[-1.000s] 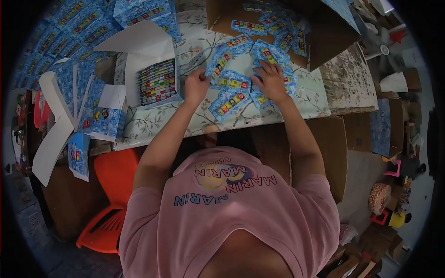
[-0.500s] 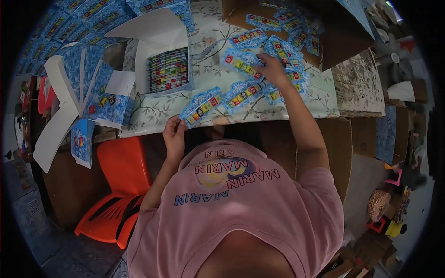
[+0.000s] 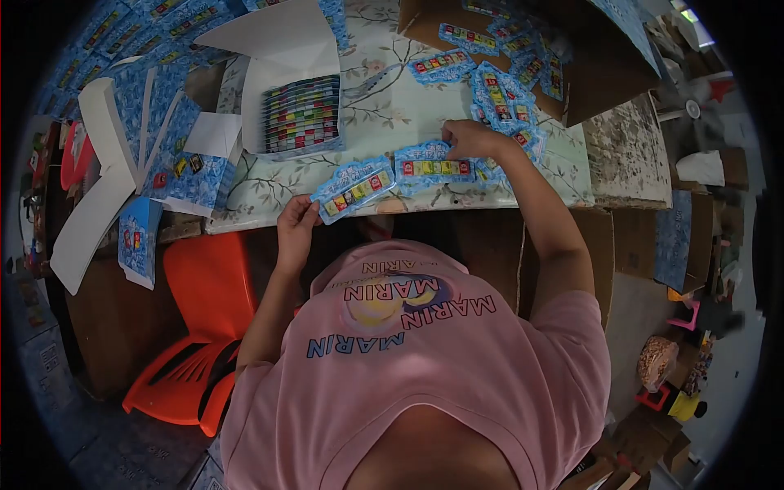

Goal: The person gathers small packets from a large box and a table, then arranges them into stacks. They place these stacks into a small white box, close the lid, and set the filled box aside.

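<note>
My left hand (image 3: 297, 225) pinches the left end of a blue card pack (image 3: 356, 191), which has a row of small coloured squares and lies slanted at the table's front edge. Just right of it is a second blue card pack (image 3: 433, 167), with my right hand (image 3: 474, 140) closed at its upper edge. More card packs (image 3: 500, 102) lie overlapping in a loose pile beyond my right hand. An open white box (image 3: 300, 144) stands behind my left hand, holding a row of packs on edge.
A brown carton (image 3: 608, 90) lies open at the back right, with packs spilling from its mouth. At the left are folded blue-and-white boxes (image 3: 192, 175) and a stack of blue packages (image 3: 122, 41). An orange chair (image 3: 204, 294) is below the table edge.
My right hand has come down toward the front with a card pack, away from the loose pile. My left hand has shifted slightly left, still on its pack.
</note>
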`<state>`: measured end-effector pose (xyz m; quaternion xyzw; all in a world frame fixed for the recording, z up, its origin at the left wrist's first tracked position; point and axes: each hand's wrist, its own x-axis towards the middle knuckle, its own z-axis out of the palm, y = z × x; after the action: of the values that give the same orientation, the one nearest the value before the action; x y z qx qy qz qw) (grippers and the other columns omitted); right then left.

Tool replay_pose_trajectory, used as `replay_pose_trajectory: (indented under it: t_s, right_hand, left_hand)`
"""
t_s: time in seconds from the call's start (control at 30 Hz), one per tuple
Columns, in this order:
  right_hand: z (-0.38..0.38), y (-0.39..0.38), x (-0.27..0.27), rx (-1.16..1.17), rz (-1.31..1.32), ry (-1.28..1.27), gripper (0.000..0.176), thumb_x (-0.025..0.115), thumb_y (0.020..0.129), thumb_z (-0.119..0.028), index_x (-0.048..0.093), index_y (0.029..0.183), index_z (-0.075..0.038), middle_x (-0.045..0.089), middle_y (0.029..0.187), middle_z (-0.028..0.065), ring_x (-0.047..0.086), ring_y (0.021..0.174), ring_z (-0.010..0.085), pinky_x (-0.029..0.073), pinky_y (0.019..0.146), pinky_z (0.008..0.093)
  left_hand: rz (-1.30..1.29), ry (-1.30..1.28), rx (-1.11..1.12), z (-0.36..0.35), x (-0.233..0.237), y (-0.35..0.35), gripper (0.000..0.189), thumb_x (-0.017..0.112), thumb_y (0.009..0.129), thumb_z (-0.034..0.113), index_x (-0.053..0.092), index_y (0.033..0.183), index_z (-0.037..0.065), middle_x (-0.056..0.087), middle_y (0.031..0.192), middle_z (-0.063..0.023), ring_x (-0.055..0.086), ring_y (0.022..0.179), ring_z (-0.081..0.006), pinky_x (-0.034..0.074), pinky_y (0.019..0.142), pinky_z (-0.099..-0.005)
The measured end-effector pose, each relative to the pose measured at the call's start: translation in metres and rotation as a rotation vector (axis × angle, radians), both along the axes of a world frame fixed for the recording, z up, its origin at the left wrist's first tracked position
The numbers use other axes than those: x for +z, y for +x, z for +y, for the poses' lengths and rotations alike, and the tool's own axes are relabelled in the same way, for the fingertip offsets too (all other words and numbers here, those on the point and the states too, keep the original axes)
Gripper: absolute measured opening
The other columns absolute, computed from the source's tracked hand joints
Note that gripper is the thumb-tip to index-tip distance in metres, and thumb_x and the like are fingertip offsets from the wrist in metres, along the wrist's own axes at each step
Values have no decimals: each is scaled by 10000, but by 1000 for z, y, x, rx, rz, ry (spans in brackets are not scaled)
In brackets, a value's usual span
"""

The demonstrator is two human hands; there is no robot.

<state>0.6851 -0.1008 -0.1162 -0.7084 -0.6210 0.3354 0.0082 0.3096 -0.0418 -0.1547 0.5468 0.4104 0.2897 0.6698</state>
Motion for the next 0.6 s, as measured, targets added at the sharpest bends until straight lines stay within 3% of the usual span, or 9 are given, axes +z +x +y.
replay_pose_trajectory:
  t_s: [0.13, 0.2, 0.23, 0.3, 0.33, 0.4, 0.5, 0.57, 0.6]
  right_hand:
    - [-4, 16, -4, -9, 129, -31, 301, 724, 708, -163, 556, 917, -27, 573, 775, 67, 575, 755, 169, 456, 670, 298]
    - [-9, 24, 1, -128, 388, 15, 223, 701, 748, -135, 532, 852, -33, 537, 721, 18, 523, 708, 92, 426, 632, 263]
    - [-11, 29, 2, -129, 386, 17, 223, 701, 748, -135, 532, 852, -33, 537, 721, 18, 523, 708, 92, 426, 632, 263]
    - [-14, 38, 2, -449, 653, 274, 188, 676, 781, -107, 498, 816, -57, 490, 691, -27, 455, 682, 41, 378, 594, 229]
    - [-13, 32, 17, -497, 544, 310, 154, 653, 801, -73, 500, 814, -78, 499, 713, -40, 454, 671, 34, 372, 582, 213]
    - [-12, 22, 10, -442, 610, 340, 125, 637, 814, -67, 518, 854, -67, 525, 745, -28, 475, 680, 42, 389, 598, 212]
    - [-8, 0, -1, -412, 660, 365, 125, 607, 841, -64, 551, 950, -44, 570, 816, -3, 516, 709, 57, 423, 631, 217]
    - [-13, -11, 3, -448, 635, 353, 159, 594, 854, -67, 566, 1006, -33, 589, 856, 11, 537, 727, 64, 439, 649, 225]
    - [-16, -16, 7, -357, 608, 261, 192, 592, 859, -81, 568, 1042, -28, 602, 870, 18, 548, 744, 70, 447, 661, 232]
  left_hand:
    - [-5, -5, 6, 1, 6, -6, 101, 518, 910, 72, 559, 984, 16, 593, 867, 4, 517, 731, -50, 421, 670, -194]
    - [-12, 2, -3, 3, 7, -8, 98, 517, 911, 69, 558, 983, 16, 593, 871, 5, 519, 738, -51, 424, 677, -196]
    - [-13, 42, -30, 5, 5, -7, 107, 518, 911, 72, 555, 991, 11, 592, 874, 8, 521, 745, -55, 430, 684, -203]
    - [-15, 79, -58, 8, 3, 2, 117, 518, 912, 76, 552, 1000, 5, 591, 878, 11, 523, 751, -59, 435, 691, -209]
    - [-17, 155, -100, 9, 1, 16, 139, 528, 907, 81, 548, 1017, -2, 599, 866, -6, 532, 751, -72, 439, 698, -212]
    - [-19, 234, -148, 13, -6, 46, 164, 538, 902, 86, 544, 1034, -10, 607, 855, -24, 541, 751, -84, 443, 706, -215]
    - [146, 370, -278, 15, -13, 91, 344, 634, 836, 143, 516, 1126, 1, 600, 975, -87, 555, 887, -169, 443, 800, -303]
    - [227, 1165, -108, 10, 9, 118, 547, 715, 742, 207, 481, 1209, 45, 531, 1162, -128, 482, 1088, -267, 388, 902, -404]
    - [213, 1166, -112, 9, 11, 127, 547, 715, 742, 207, 481, 1209, 45, 531, 1162, -128, 482, 1088, -267, 388, 902, -404]
